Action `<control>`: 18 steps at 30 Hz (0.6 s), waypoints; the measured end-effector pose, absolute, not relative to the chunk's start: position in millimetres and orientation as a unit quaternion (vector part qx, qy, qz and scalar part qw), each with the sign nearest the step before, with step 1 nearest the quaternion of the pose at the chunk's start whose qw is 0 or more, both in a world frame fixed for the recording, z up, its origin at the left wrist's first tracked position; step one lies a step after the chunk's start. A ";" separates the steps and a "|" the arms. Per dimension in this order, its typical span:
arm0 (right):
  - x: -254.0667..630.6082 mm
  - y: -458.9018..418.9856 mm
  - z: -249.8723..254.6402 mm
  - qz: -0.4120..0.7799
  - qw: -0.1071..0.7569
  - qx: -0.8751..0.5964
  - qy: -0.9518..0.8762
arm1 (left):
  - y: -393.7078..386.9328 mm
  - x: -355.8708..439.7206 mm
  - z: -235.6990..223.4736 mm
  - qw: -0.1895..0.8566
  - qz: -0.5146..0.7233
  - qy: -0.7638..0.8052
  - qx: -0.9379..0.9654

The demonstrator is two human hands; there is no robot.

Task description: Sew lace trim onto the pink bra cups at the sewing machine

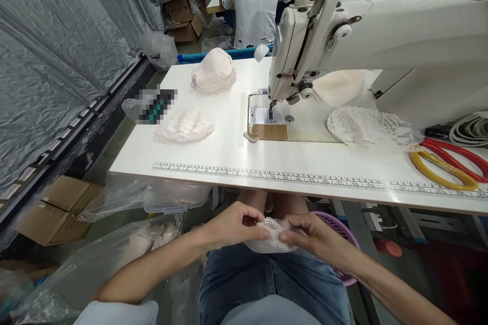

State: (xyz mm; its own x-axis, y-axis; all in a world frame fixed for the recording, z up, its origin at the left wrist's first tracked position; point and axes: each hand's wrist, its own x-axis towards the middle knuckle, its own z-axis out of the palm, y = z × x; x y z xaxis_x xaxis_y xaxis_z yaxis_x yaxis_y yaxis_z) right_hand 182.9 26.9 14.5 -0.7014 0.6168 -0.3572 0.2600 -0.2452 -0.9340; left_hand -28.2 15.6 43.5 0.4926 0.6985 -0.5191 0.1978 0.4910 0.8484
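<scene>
Both my hands are down in my lap, below the table's front edge. My left hand (234,224) and my right hand (310,233) each pinch a small white lace piece (271,236) between thumb and fingers, over my blue jeans. The lace piece is folded together with a pale cup-shaped layer under it. A white sewing machine (343,45) stands on the white table (229,155) above and beyond my hands, its needle over the metal plate (267,117).
Piles of lace pieces lie on the table: one at the left (185,127), a stacked pile at the back (214,73), a spread one at the right (368,127). Red and yellow scissors (450,162) lie far right. A purple basket (341,236) sits by my right knee. A person in white sits beyond.
</scene>
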 end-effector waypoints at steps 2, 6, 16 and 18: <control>184.9 27.5 10.2 0.717 0.127 -0.355 -0.587 | 14.9 -29.6 39.4 0.709 0.183 0.484 0.480; 187.8 26.7 6.5 0.748 0.125 -0.335 -0.560 | 13.4 -35.8 32.2 0.730 0.178 0.512 0.418; 183.4 26.4 8.6 0.724 0.124 -0.356 -0.578 | 12.5 -37.7 26.6 0.772 0.163 0.510 0.341; 184.8 26.4 6.1 0.731 0.119 -0.344 -0.578 | 12.8 -34.3 24.3 0.776 0.155 0.509 0.339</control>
State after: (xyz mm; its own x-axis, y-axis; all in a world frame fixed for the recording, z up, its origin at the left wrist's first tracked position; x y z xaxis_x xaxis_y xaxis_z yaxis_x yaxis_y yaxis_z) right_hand 184.8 26.4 6.1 -0.7346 0.5711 -0.3664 0.2248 -0.3046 -0.9256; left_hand -34.3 12.8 24.3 0.4337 0.5865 -0.6840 0.1044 0.7213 0.6847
